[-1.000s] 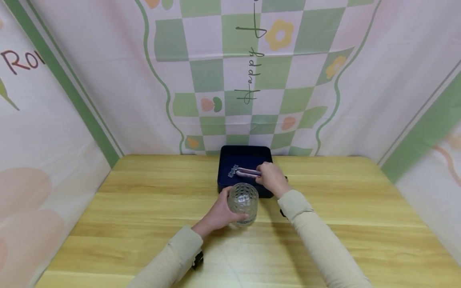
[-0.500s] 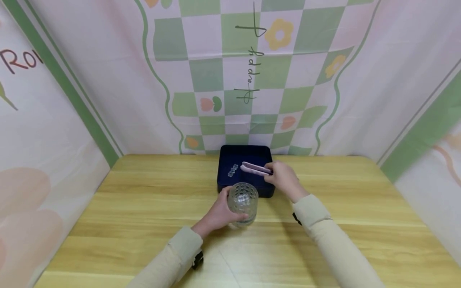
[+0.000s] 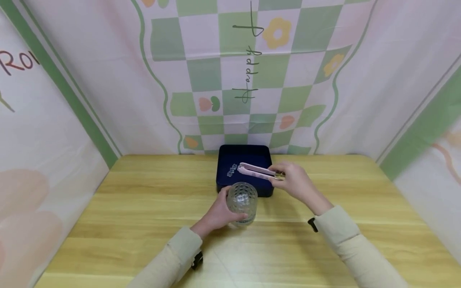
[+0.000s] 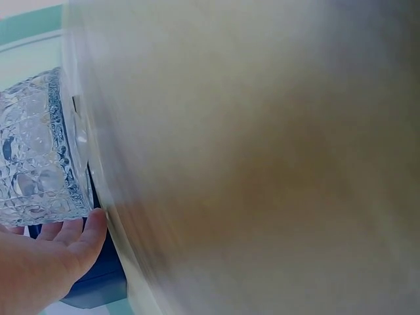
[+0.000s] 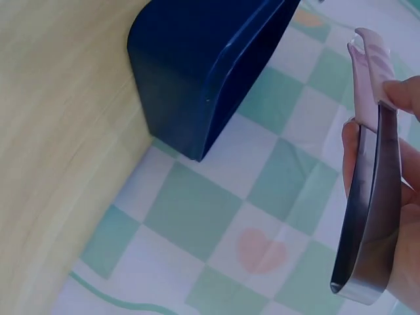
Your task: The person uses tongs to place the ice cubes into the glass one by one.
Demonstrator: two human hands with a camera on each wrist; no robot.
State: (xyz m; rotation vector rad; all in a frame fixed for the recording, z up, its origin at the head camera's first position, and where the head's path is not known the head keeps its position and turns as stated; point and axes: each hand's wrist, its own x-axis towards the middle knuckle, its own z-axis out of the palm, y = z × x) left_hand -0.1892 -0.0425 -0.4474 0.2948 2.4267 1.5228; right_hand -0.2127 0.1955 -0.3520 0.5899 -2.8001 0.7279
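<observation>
In the head view my left hand [image 3: 217,212] holds a clear textured glass [image 3: 243,204] at its side, thumb across the front. The left wrist view shows the fingers round the dimpled glass [image 4: 33,151] near its base. My right hand [image 3: 293,180] pinches metal tongs [image 3: 253,173] with pink ends above the dark blue tray [image 3: 246,152]. Between the tips of the tongs [image 5: 377,190], in the right wrist view, there seems to be a small clear piece. Several small clear pieces [image 3: 232,170] lie in a cluster on the tray's left side.
The tray stands at the back edge of the wooden table [image 3: 162,192], just behind the glass. A patterned cloth [image 3: 205,76] hangs right behind the table, with more cloth at both sides.
My right hand has drawn back to the right and lifted the tongs off the cluster of clear pieces. The left hand and the glass have stayed in place.
</observation>
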